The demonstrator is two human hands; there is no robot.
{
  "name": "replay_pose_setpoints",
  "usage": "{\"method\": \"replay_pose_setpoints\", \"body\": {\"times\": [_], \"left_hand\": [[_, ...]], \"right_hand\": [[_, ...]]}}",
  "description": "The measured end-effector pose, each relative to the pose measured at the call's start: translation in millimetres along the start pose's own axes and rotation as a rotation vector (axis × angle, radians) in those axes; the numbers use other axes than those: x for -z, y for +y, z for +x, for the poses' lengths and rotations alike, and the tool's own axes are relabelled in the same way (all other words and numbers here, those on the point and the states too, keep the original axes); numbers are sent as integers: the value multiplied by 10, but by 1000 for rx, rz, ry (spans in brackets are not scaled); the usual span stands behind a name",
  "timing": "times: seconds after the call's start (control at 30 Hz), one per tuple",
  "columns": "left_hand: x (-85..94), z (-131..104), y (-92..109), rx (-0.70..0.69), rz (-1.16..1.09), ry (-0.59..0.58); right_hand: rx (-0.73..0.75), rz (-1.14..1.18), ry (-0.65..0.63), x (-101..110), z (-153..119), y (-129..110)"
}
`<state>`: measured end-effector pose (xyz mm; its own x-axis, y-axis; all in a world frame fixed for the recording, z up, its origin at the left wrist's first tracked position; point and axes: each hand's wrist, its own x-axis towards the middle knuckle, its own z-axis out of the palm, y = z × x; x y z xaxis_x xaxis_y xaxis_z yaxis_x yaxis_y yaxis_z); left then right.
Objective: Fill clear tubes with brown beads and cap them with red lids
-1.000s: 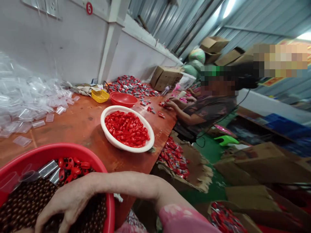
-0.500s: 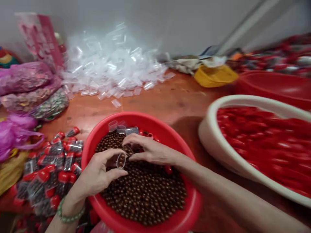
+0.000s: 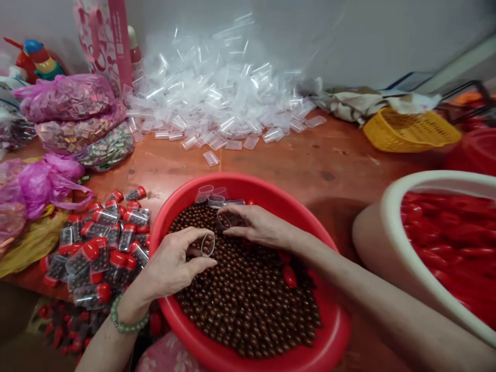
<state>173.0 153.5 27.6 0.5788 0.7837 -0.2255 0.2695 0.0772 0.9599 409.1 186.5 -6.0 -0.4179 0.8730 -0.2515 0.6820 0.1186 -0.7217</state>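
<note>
A red basin (image 3: 248,182) holds a heap of small glossy brown balls (image 3: 256,305). Over its left side, my left hand (image 3: 176,261) grips a clear plastic tube (image 3: 208,245), its open end facing right with a few brown balls inside. My right hand (image 3: 256,223) is closed around another clear tube (image 3: 223,221), low over the balls; the fingers partly cover it. Several empty clear tubes (image 3: 204,193) lie at the basin's far rim. Beside my right forearm, a red cap (image 3: 289,277) rests on the balls.
Filled red-capped tubes (image 3: 104,227) are piled left of the basin. Behind is a large heap of clear tubes (image 3: 217,98). A white tub (image 3: 372,232) of red caps stands right, a yellow basket (image 3: 411,132) beyond it. Purple bags (image 3: 73,98) sit at the back left.
The whole scene has shifted rightward as the view turned left. Both hands stay over the basin with their tubes; my right hand's tube now shows its open end more clearly.
</note>
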Motion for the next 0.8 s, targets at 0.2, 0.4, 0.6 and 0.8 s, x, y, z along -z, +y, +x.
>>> {"method": "replay_pose_setpoints", "body": {"times": [0.2, 0.4, 0.6, 0.8], "left_hand": [[-41, -148, 69, 9, -176, -3], [-26, -186, 35, 53, -413, 10], [-1, -161, -105, 38, -740, -21], [-40, -218, -78, -59, -853, -28]], "right_hand": [[58, -63, -41, -38, -9, 59], [85, -113, -56, -17, 23, 135], [94, -173, -13, -45, 18, 185], [117, -248, 40, -91, -1, 169]]}}
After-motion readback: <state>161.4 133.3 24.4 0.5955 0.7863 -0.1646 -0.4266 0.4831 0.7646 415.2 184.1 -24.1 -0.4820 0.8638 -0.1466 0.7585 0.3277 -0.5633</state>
